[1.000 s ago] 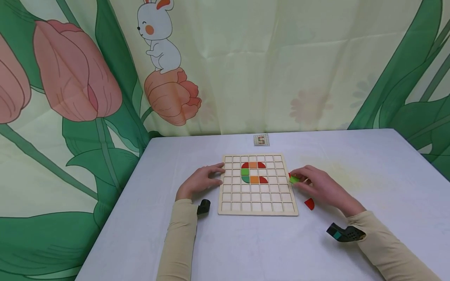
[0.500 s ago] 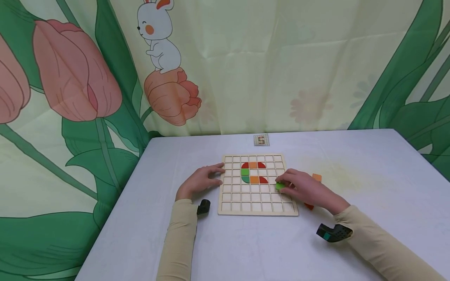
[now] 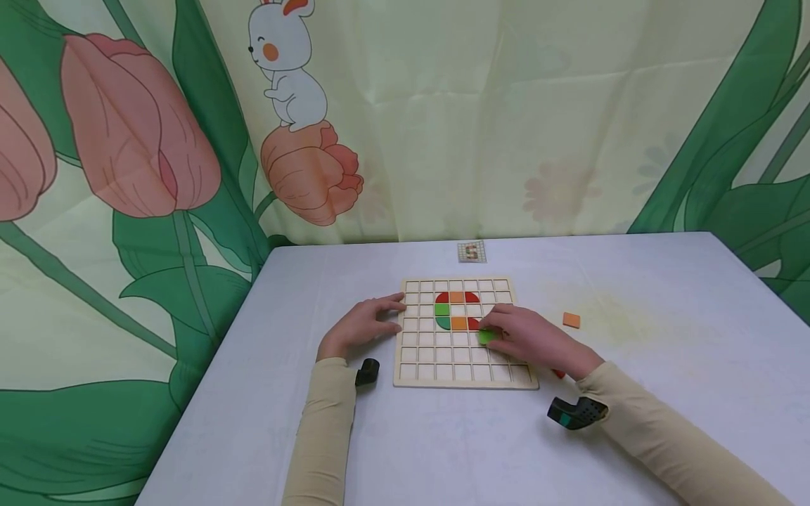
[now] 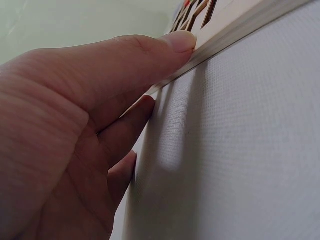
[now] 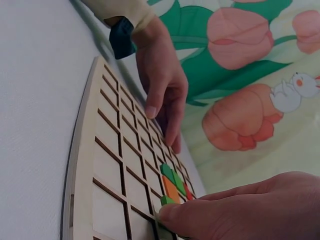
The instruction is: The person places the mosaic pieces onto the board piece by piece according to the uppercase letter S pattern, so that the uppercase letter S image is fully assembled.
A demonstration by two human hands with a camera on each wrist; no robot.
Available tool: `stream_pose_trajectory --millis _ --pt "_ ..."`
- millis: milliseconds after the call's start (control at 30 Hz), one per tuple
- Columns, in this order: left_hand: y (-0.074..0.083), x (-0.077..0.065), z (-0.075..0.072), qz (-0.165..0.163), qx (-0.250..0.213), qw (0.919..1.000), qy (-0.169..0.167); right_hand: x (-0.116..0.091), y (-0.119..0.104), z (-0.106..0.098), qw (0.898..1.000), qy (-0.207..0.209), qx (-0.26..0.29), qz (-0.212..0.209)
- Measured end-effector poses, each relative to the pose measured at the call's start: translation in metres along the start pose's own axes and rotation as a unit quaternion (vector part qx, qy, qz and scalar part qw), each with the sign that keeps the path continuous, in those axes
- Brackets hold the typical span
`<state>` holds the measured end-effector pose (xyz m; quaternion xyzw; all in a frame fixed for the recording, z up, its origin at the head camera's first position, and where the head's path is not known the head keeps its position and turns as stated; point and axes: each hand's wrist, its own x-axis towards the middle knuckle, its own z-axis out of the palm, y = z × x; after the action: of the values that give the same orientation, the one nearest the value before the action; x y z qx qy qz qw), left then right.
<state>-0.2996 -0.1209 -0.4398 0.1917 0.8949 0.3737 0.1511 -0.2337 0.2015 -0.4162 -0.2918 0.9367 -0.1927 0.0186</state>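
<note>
Bright-green flat pc (image 3: 486, 338) sits just R of centre on pale wooden grid board (image 3: 465, 384), pinched btwn thumb & fingers of R hand (image 3: 534, 338). L hand (image 3: 362, 326), relaxed, fingers apart, touches board's L edge. Orange square pc (image 3: 571, 320): R of board, on white-clothed desk (image 3: 468, 450). Small grid card (image 3: 471, 251) w/ printed S-like figure: behind board.

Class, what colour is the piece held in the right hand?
The held piece is bright green, seen best in the head view.
</note>
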Motion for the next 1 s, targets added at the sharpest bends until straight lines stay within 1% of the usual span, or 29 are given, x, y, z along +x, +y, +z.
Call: stream_pose_trajectory --millis 133,267,400,500,667,867,1000 --pt "-0.0003 0.0002 0.0 0.002 -0.001 1.0 0.0 0.0033 -0.0018 0.0035 1.0 -0.001 -0.001 0.0" --pt "0.0005 0.0003 0.0004 -0.006 -0.003 1.0 0.001 0.0053 -0.0007 0.0072 1.0 0.005 0.012 -0.014" --pt "0.0017 -0.0002 0.0007 -0.009 -0.003 1.0 0.001 0.0062 -0.0001 0.0089 1.0 0.013 0.01 -0.024" --pt "0.0021 -0.0004 0.0008 -0.005 0.0 1.0 0.0 0.0065 0.0002 0.0093 1.0 0.014 0.006 -0.019" --pt "0.0012 -0.0005 0.0007 0.001 0.005 1.0 0.001 0.0059 0.0008 0.0085 1.0 0.011 0.008 0.003" --pt "0.0001 0.0003 0.0004 0.004 0.012 0.9999 0.003 0.0059 0.0015 0.0085 1.0 0.011 0.022 0.01" --pt "-0.0011 0.001 0.0005 -0.002 0.011 0.9999 0.001 0.007 0.0023 0.0099 0.999 0.012 0.029 0.015"
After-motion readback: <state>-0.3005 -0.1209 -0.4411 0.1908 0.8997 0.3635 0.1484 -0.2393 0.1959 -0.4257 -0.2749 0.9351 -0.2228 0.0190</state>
